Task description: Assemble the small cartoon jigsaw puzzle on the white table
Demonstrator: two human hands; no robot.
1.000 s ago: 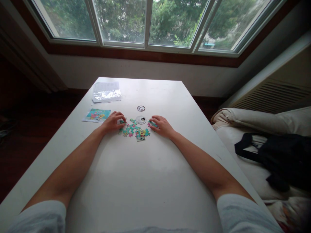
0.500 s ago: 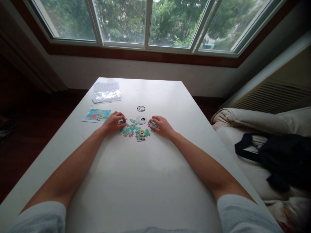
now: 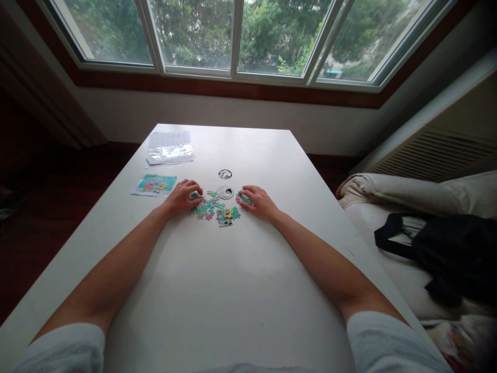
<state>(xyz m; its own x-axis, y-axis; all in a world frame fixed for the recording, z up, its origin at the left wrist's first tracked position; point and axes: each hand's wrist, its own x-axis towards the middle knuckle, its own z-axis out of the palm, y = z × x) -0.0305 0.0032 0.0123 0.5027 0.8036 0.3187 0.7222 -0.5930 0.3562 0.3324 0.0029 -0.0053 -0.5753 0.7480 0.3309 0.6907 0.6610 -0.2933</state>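
Small jigsaw puzzle pieces (image 3: pixel 208 208), mostly teal with pink bits, lie loose on the white table (image 3: pixel 225 290). At their near side, a few joined pieces (image 3: pixel 225 216) show a yellow cartoon figure. My left hand (image 3: pixel 183 197) rests at the left edge of the pile, fingers curved and thumb apart, with teal pieces showing in the gap. On the opposite side my right hand (image 3: pixel 259 202) lies with spread fingers over several pieces (image 3: pixel 244 199), some of them hidden beneath it. Neither hand visibly lifts a piece.
Two round flat discs (image 3: pixel 225 192) lie just beyond the pieces. A colourful picture sheet (image 3: pixel 155 184) is left of my left hand, and a clear plastic sleeve with papers (image 3: pixel 171 147) is farther back. A pale sofa (image 3: pixel 373 207) with a black bag (image 3: pixel 454 248) stands right.
My left hand has shifted very slightly to the right. My right hand and the puzzle pieces look unmoved.
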